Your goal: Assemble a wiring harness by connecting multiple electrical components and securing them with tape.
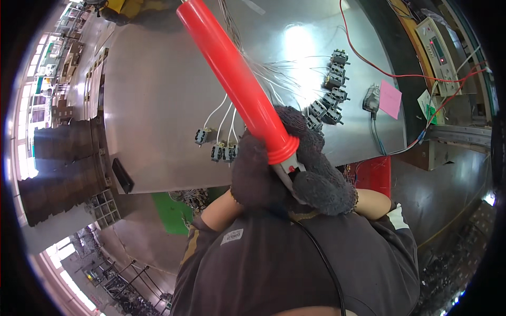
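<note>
A long red tube with a flange, a grey handle and a red button, which looks like a test probe (pixel 237 73), slants up and left across the head view. My right hand (pixel 324 179), in a dark knit glove, is wrapped round its handle, the thumb lying near the button. Against the probe's left side is my left hand (pixel 250 171), gloved alike; its fingers are blurred and partly hidden. Just beyond the gloves, small dark connectors (pixel 216 152) hang on white wires on the metal table. Another row of connectors (pixel 334 79) lies farther right.
A pink note (pixel 390 99) and a grey corded device (pixel 371 98) lie on the table's right. Behind them stands a meter (pixel 437 47) with red leads. A black bar (pixel 122 175) sits at the near left corner. A red bin (pixel 374 176) is below the table's edge.
</note>
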`<state>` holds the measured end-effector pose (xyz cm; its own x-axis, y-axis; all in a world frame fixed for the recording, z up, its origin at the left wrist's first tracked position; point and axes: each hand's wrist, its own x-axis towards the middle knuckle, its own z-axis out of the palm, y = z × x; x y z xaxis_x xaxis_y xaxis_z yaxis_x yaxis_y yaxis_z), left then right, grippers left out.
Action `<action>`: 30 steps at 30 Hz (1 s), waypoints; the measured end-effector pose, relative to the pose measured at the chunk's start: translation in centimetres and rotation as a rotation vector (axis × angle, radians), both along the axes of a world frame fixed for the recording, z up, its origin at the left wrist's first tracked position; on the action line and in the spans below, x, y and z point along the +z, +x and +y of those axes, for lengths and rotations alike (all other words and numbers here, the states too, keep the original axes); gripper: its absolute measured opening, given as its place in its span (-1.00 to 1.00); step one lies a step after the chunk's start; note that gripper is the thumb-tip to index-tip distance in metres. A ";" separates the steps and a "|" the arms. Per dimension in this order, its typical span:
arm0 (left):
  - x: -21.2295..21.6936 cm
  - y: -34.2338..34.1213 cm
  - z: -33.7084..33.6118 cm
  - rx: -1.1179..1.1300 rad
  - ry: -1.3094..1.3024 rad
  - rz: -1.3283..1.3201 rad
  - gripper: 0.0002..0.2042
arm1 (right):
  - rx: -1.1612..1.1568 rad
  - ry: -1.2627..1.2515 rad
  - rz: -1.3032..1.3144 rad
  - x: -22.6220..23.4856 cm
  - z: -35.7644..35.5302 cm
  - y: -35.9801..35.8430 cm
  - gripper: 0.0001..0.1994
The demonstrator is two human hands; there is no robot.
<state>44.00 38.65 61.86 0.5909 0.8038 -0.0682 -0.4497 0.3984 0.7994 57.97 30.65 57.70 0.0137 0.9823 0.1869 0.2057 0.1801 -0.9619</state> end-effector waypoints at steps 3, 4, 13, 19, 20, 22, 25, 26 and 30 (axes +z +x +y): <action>-1.0 -0.2 0.1 -0.050 -0.084 -0.173 -0.34 | 0.272 -0.177 0.666 4.1 1.4 0.2 -0.17; -1.4 -0.1 0.1 -0.102 -0.128 -0.329 -0.31 | 0.359 -0.236 0.887 4.6 1.7 0.1 -0.18; 0.7 -0.9 -1.0 0.014 -0.150 -0.157 -0.33 | 0.364 -0.222 0.951 5.9 1.2 -1.2 -0.16; 0.6 -1.4 -1.0 -0.046 -0.168 -0.203 -0.34 | 0.351 -0.223 0.902 5.8 0.9 -1.6 -0.17; 0.6 -1.5 -1.0 -0.055 -0.171 -0.211 -0.34 | 0.350 -0.223 0.892 5.9 0.8 -1.6 -0.17; 0.6 -1.8 -1.0 -0.071 -0.174 -0.226 -0.34 | 0.349 -0.222 0.871 6.0 0.9 -2.0 -0.17; 0.1 -1.8 -1.0 -0.092 -0.220 -0.446 -0.33 | 0.348 -0.222 0.842 6.1 0.8 -2.2 -0.17; 0.3 -2.1 -1.1 -0.090 -0.221 -0.447 -0.33 | 0.348 -0.223 0.833 6.1 0.7 -2.3 -0.17; 0.9 -2.7 -1.2 -0.030 -0.103 -0.151 -0.32 | 0.341 -0.224 0.795 6.2 0.5 -2.5 -0.17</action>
